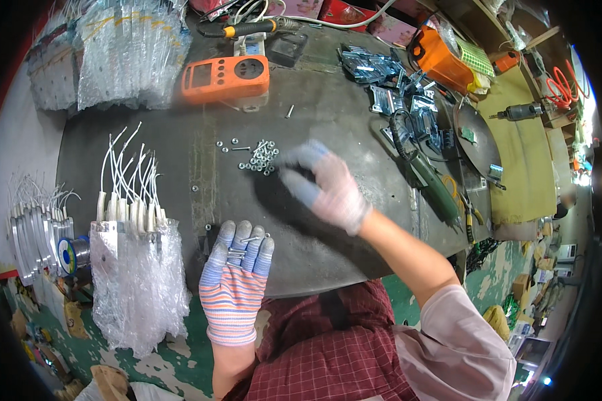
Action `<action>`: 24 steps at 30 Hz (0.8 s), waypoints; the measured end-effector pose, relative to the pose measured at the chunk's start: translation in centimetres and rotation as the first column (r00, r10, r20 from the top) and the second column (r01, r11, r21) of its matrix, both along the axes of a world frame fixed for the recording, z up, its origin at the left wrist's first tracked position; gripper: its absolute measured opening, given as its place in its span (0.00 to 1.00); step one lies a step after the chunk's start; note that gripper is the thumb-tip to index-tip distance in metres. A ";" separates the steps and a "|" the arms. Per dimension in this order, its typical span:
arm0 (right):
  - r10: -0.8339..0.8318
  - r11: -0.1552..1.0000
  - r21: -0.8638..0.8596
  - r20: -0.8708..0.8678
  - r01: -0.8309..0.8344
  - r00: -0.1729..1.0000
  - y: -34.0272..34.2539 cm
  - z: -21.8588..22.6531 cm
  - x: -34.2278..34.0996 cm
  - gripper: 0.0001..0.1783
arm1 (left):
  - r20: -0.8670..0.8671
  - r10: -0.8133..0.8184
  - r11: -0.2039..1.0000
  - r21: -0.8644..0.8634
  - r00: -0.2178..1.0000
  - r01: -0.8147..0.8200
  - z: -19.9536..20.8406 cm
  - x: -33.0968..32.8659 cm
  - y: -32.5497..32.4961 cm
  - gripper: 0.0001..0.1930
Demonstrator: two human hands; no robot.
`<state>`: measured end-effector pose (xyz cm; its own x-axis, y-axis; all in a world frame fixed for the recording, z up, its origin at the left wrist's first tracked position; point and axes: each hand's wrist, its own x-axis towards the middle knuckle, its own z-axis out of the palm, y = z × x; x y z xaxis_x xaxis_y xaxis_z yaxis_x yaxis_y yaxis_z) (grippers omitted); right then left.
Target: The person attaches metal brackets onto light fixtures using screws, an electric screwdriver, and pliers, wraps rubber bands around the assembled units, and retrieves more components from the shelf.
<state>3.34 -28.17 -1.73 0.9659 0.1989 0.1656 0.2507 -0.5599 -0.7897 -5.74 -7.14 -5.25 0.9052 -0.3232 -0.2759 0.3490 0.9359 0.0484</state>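
My left hand [237, 274], in a striped glove with blue-grey fingertips, is palm up at the table's near edge. Several small metal screws [236, 254] lie across its fingers, which are slightly curled under them. Motion blurs my right hand [331, 184], gloved too, just right of a small pile of metal nuts [261, 160] with some screws among them. Its thumb and forefinger are apart, with nothing visible between them. Loose nuts [225, 150] lie left of the pile, and a single screw [289, 111] rests farther back.
An orange meter [226, 79] lies behind the pile. At left, bubble-wrapped parts with white wires [137, 267] stand beside a solder spool [73, 255]. A green power tool [435, 187], dark metal brackets [374, 67] and a round dark plate [478, 144] occupy the right side.
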 end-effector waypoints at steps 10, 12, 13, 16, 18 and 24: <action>0.084 0.824 -0.560 -0.038 -0.091 0.996 0.8 -1.4 8.0 0.14 | -0.011 -0.057 0.997 -0.050 0.998 0.057 -0.4 0.5 -0.8 0.19; 0.073 0.839 -0.541 -0.003 -0.063 0.997 0.9 -1.5 7.4 0.13 | 0.083 -0.027 0.996 -0.087 0.996 0.034 -0.6 0.8 -0.5 0.25; 0.052 0.874 -0.485 0.047 -0.023 0.998 0.6 -1.4 6.6 0.14 | 0.081 -0.025 0.996 -0.086 0.996 0.032 -0.6 0.9 -0.5 0.25; 0.019 0.963 -0.270 0.133 0.018 0.991 0.8 -0.8 3.1 0.15 | 0.182 0.005 0.991 -0.133 0.983 0.019 -0.7 1.4 -0.3 0.31; -0.028 0.997 0.077 0.021 0.026 0.999 0.9 -0.6 -0.3 0.17 | 0.193 0.018 0.996 -0.089 0.981 0.000 -0.3 1.8 -0.8 0.32; 0.454 0.068 0.871 -0.461 0.486 0.762 5.3 0.0 -6.5 0.32 | 0.246 0.116 0.988 0.073 0.962 -0.138 1.4 2.5 -2.5 0.40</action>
<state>-3.12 -22.85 -1.71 0.9037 0.3053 -0.3002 -0.4187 0.7771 -0.4699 -3.20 -9.66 -3.82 0.9803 -0.1854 -0.0679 0.1954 0.9600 0.2005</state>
